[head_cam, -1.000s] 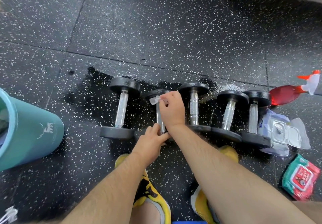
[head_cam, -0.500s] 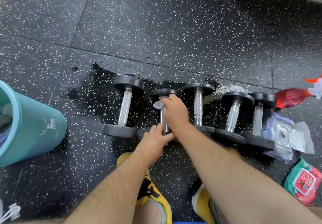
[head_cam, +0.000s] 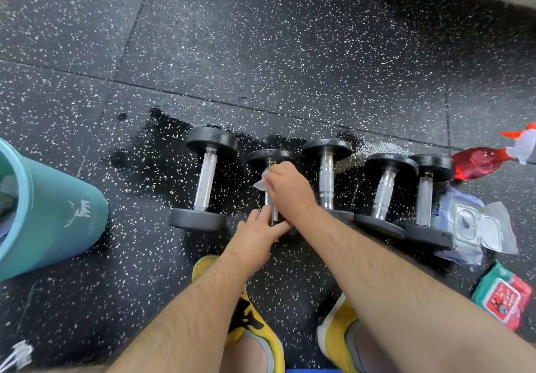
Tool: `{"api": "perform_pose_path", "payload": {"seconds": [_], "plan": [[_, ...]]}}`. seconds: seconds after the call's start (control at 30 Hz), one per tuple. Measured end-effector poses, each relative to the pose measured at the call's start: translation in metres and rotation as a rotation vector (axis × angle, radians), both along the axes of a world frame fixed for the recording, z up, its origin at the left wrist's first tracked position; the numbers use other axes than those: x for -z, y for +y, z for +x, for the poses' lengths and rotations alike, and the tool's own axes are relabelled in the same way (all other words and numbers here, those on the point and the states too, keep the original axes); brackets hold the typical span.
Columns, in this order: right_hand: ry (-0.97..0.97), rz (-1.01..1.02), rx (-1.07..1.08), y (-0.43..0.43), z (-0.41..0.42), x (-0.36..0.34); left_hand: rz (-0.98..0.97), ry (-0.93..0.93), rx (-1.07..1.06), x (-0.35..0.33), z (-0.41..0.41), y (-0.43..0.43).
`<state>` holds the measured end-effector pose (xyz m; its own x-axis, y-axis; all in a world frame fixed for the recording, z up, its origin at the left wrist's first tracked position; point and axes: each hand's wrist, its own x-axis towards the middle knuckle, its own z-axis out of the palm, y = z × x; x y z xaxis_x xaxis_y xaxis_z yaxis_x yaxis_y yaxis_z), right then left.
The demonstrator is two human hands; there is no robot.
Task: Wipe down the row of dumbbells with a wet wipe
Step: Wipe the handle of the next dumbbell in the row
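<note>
Several black dumbbells with chrome handles lie in a row on the wet rubber floor. My right hand (head_cam: 290, 190) grips a white wet wipe (head_cam: 261, 183) wrapped around the handle of the second dumbbell from the left (head_cam: 271, 156). My left hand (head_cam: 258, 235) rests on that dumbbell's near end, fingers over its lower weight, which is hidden. The leftmost dumbbell (head_cam: 204, 180) lies free beside it. To the right lie the third dumbbell (head_cam: 327, 175), the fourth dumbbell (head_cam: 384, 190) and the fifth dumbbell (head_cam: 426, 195).
A teal bin (head_cam: 55, 213) stands at the left. At the right lie a red spray bottle (head_cam: 481, 165), an opened white wipes pack (head_cam: 475, 224) and a green-red wipes pack (head_cam: 504, 300). My yellow shoes (head_cam: 255, 320) stand just behind the row.
My right hand with the wipe has slid down the handle from the far weight toward the middle. My left hand has stayed on the near end.
</note>
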<state>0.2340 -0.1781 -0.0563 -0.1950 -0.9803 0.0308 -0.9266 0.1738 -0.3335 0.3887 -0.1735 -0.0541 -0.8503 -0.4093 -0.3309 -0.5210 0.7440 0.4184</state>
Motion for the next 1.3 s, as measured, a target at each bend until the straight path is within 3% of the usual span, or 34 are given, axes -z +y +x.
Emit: {"api": "perform_pose_path", "payload": {"seconds": [0.13,0.27,0.4,0.53,0.7,0.87,1.03,1.2,1.3], "plan": [[-0.138,-0.034,0.102,0.002,0.004,0.004,-0.005,-0.001,-0.012,-0.001,0.000,0.001],[-0.133,-0.048,-0.035,0.007,-0.005,0.007,-0.004,-0.009,-0.019,-0.001,0.001,0.001],[-0.183,-0.092,0.158,0.007,-0.010,0.008,-0.009,-0.011,-0.023,0.000,0.000,0.003],[-0.185,-0.088,-0.011,0.016,-0.001,0.004,0.007,-0.004,-0.025,0.002,0.004,-0.001],[-0.220,-0.010,0.215,-0.006,-0.004,0.000,0.003,0.001,-0.022,0.000,0.001,0.002],[-0.156,-0.020,-0.087,0.014,-0.004,0.000,0.013,0.001,-0.017,0.000,0.003,0.000],[-0.191,0.033,0.089,0.000,-0.012,0.002,0.005,0.014,-0.017,-0.001,0.001,0.001],[-0.222,0.163,-0.153,0.009,-0.009,-0.005,0.010,-0.013,-0.006,-0.004,0.002,0.001],[-0.243,0.136,-0.075,0.003,-0.024,-0.006,0.004,-0.013,0.008,-0.007,-0.002,0.003]]}}
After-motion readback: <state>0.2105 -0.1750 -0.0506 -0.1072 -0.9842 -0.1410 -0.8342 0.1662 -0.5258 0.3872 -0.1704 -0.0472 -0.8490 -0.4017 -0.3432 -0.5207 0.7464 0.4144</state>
